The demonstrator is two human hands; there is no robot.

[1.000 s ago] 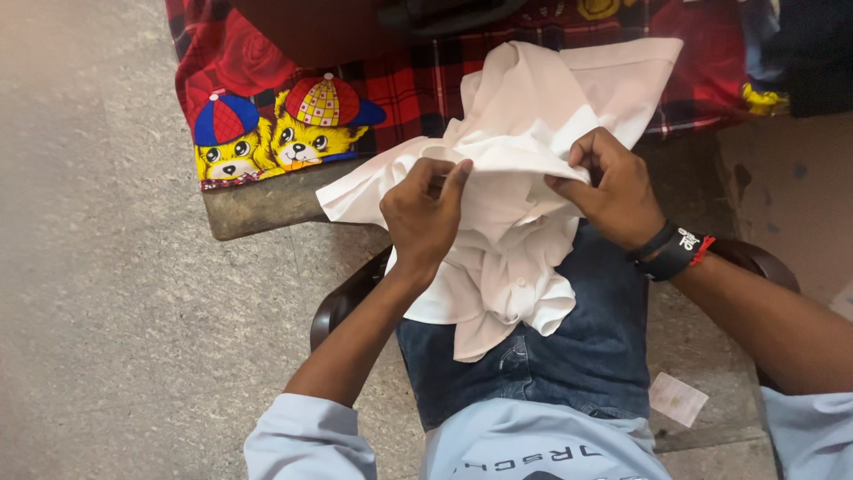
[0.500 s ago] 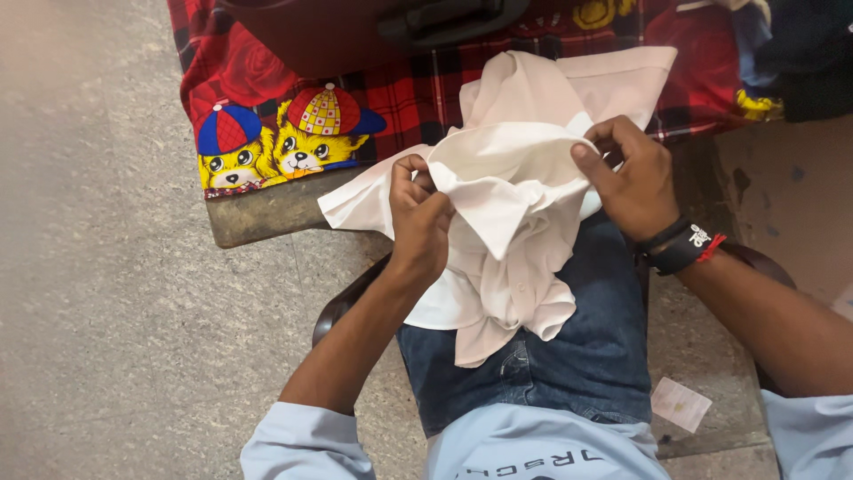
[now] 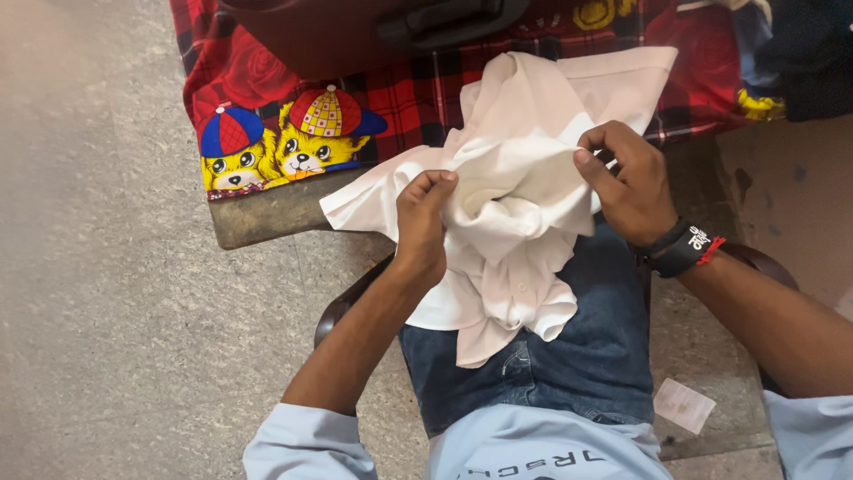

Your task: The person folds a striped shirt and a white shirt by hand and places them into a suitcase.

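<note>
Since half a second ago, my left hand has uncurled from the fist it made against the cloth and now pinches a fold of the white shirt with the fingertips up; the pointed flap that hung between my hands has collapsed into a soft hollow. My right hand has shifted only slightly.

Nearest to me, at 6 o'clock, I see my light blue top and, just above it, my blue jeans. A small white paper slip lies on the floor at about 4 o'clock, beside my right forearm. The shirt's lower part is bunched on my lap, its hem hanging over the jeans.

At the centre both hands hold the shirt up. My left fingers are closed on a fold at the shirt's left side, thumb against forefinger. My right fingers are curled shut on the upper edge at about 2 o'clock from centre, thumb pressing the cloth. A black wristband with a red thread sits on that wrist.

Farther out, the shirt's upper part drapes onto a bench covered by a red checked cloth printed with cartoon bears in caps at 11 o'clock. A dark maroon bag sits at 12 o'clock, touching that cloth.
</note>
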